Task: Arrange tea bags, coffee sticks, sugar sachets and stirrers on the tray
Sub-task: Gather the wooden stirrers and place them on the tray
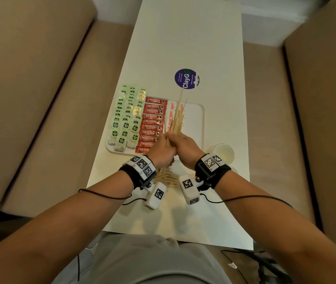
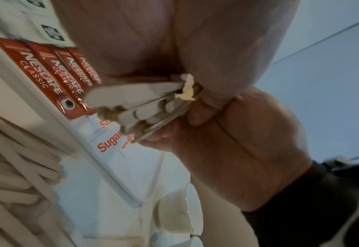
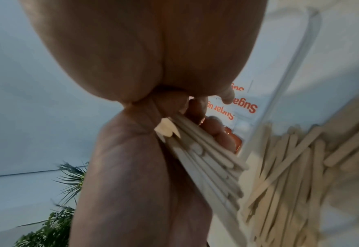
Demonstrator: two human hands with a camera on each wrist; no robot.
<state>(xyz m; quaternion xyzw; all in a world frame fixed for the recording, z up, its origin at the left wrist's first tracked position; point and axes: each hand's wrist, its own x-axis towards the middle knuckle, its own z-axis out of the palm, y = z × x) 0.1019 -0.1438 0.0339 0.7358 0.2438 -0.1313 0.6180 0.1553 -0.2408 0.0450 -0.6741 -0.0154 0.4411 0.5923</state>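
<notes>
A bundle of wooden stirrers (image 1: 177,119) stands nearly upright above the near edge of the white tray (image 1: 197,124), fanning out at the top over the sugar sachets (image 1: 170,115). Both hands are clamped on its lower part: the left hand (image 1: 161,151) wraps it from the left, the right hand (image 1: 185,149) from the right, and the two press against each other around the sticks. The left wrist view shows the rounded lower ends of the bundle (image 2: 136,103) poking out below the curled fingers.

More loose stirrers (image 1: 168,177) lie in an untidy heap on the white counter (image 1: 183,48), just beside the tray's near rim and under the wrists.

On the tray, green-labelled tea bags (image 1: 125,119) fill the left part in rows, red Nescafé coffee sticks (image 1: 152,124) form a column next to them, and the white sugar sachets lie right of those. The tray's right part is bare.

A small glass cup (image 1: 223,152) sits on the counter near the right wrist. A round purple sticker (image 1: 186,78) lies beyond the tray. Beige sofas (image 1: 40,89) flank the counter on both sides.
</notes>
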